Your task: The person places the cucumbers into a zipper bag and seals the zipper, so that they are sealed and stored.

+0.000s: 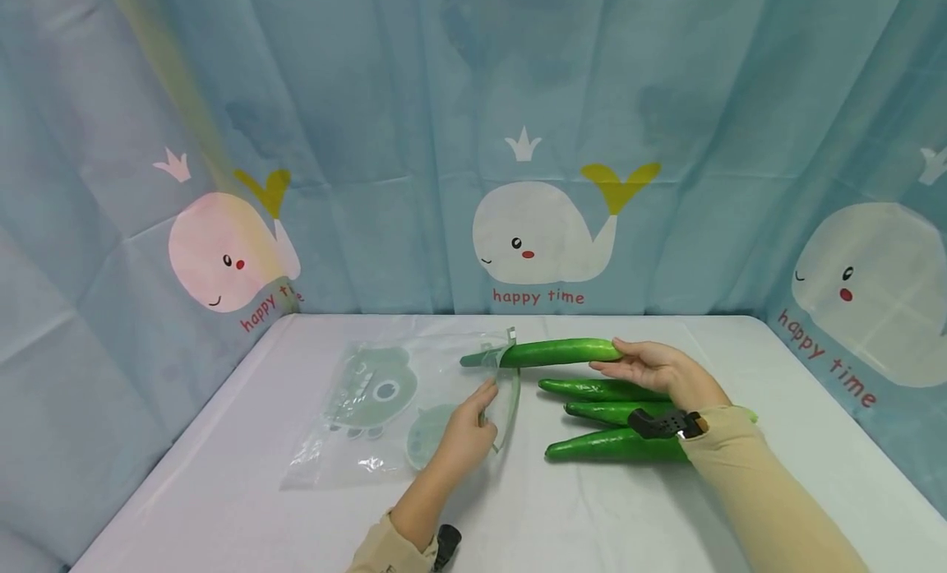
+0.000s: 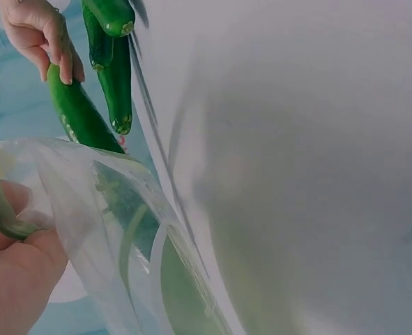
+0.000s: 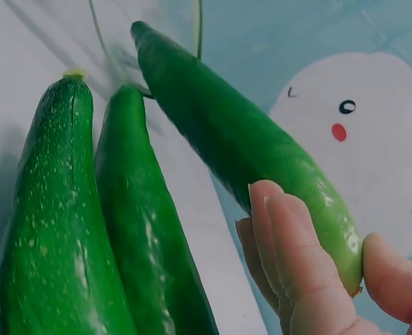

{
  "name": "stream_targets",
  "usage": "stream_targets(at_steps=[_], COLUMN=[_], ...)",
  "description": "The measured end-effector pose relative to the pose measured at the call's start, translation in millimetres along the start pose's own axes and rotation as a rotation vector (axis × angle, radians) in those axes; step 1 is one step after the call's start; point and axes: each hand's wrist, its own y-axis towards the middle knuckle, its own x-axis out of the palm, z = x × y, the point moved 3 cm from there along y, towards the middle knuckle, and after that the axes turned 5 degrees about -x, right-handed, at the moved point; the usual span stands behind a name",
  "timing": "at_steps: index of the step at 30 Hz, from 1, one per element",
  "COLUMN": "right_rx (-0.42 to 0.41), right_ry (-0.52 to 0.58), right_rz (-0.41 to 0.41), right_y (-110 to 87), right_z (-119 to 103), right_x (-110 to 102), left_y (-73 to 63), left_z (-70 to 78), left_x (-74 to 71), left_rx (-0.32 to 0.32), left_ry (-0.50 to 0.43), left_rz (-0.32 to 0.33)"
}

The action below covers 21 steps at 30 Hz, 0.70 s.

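Observation:
With its thumb and fingers, my right hand (image 1: pixel 654 369) holds a green cucumber (image 1: pixel 562 353) by its paler end. The cucumber's darker tip lies inside the mouth of a clear plastic bag (image 1: pixel 451 384) with green cartoon prints. My left hand (image 1: pixel 466 429) pinches the bag's green-edged rim, keeping the mouth apart, as the left wrist view shows with the rim (image 2: pixel 3 216) between thumb and fingers. In the right wrist view, the fingers (image 3: pixel 289 237) lie along one side of the held cucumber (image 3: pixel 240 132) and the thumb is at its end.
Three more cucumbers (image 1: pixel 621 445) lie side by side on the white table (image 1: pixel 577 524), under and beside my right wrist. A light blue curtain (image 1: pixel 385 145) printed with whales hangs behind and along both sides of the table.

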Motion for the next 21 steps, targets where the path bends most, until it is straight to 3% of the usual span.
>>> stream_targets(at_steps=[21], right_rx=[0.020], right_ry=[0.137], right_rz=[0.066], right_y=[13.9], right_z=[15], right_x=[20], left_y=[1.5], left_z=[-0.5], left_x=[2.2], left_rx=[0.000], left_ry=[-0.006], left_rz=[-0.022])
